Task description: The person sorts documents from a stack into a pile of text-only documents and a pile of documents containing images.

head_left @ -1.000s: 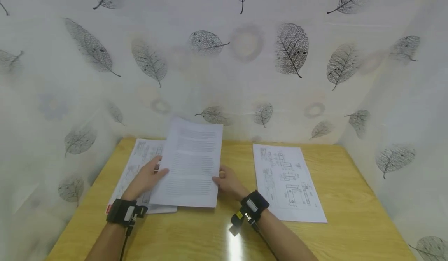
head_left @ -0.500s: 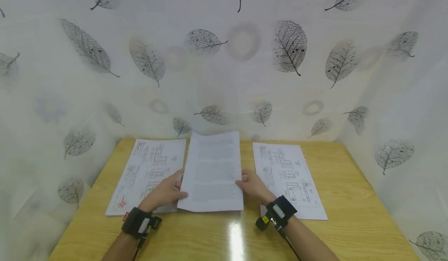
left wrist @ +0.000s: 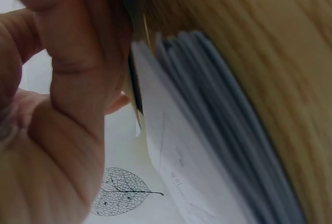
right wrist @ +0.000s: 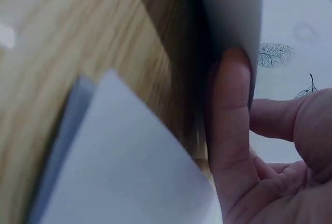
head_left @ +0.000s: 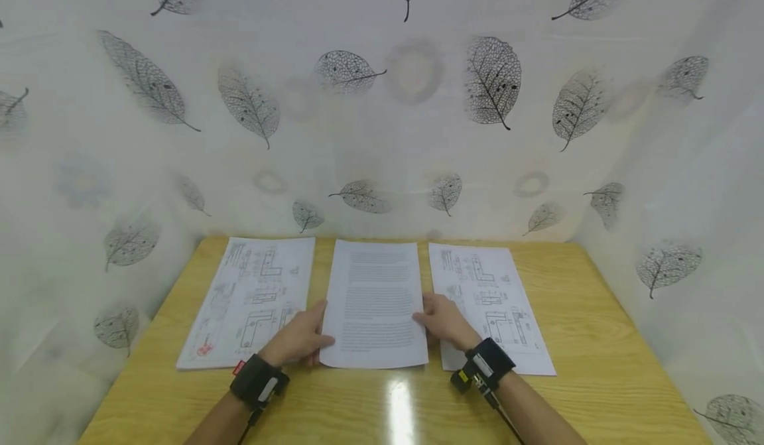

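A printed sheet of paper [head_left: 377, 306], covered in lines of text, lies low over the middle of the table in the head view. My left hand [head_left: 301, 335] pinches its left edge near the bottom, thumb on top. At the opposite edge my right hand [head_left: 447, 320] holds it the same way. In the right wrist view, thumb and forefinger grip the paper's edge [right wrist: 233, 11]. The left wrist view has my left hand [left wrist: 67, 94] close beside a thick stack of drawing sheets [left wrist: 187, 146].
Left of the text sheet lies the stack of technical drawings [head_left: 239, 299] with a red stamp. On the right, a thinner pile of similar drawings [head_left: 531, 339] is partly covered by my right hand. A leaf-patterned curtain [head_left: 382, 133] surrounds the wooden table [head_left: 334, 405].
Both hands have carried the text sheet rightward from over the left stack to the middle and lowered it. The left drawings are now mostly uncovered.
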`<control>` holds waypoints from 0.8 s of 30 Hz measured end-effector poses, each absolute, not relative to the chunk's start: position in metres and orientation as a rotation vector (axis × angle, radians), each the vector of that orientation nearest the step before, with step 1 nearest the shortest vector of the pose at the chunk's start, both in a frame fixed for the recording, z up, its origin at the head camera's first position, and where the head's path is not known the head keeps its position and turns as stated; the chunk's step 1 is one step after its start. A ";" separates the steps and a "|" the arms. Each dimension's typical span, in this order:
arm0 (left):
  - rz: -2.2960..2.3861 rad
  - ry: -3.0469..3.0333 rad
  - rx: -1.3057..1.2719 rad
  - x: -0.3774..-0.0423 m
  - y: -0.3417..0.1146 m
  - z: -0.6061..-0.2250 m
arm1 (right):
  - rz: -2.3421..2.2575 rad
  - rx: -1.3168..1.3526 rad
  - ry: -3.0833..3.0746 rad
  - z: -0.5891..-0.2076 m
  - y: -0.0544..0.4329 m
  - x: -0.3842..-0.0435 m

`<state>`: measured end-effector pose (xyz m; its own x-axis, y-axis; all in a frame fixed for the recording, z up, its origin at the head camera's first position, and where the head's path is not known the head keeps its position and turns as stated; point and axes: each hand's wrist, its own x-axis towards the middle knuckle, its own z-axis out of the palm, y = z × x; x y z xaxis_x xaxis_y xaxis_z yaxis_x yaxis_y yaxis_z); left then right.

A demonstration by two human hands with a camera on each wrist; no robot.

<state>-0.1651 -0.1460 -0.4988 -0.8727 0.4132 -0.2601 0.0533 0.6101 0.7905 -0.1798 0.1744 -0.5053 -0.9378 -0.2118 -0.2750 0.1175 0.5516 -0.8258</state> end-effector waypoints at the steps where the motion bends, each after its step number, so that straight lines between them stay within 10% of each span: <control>1: 1.157 2.424 0.368 -0.165 -0.146 -0.498 | -1.331 -0.080 2.466 -0.505 0.175 -0.181; 24: 0.986 2.574 0.349 -0.161 -0.144 -0.496 | -1.283 -0.042 2.493 -0.492 0.174 -0.177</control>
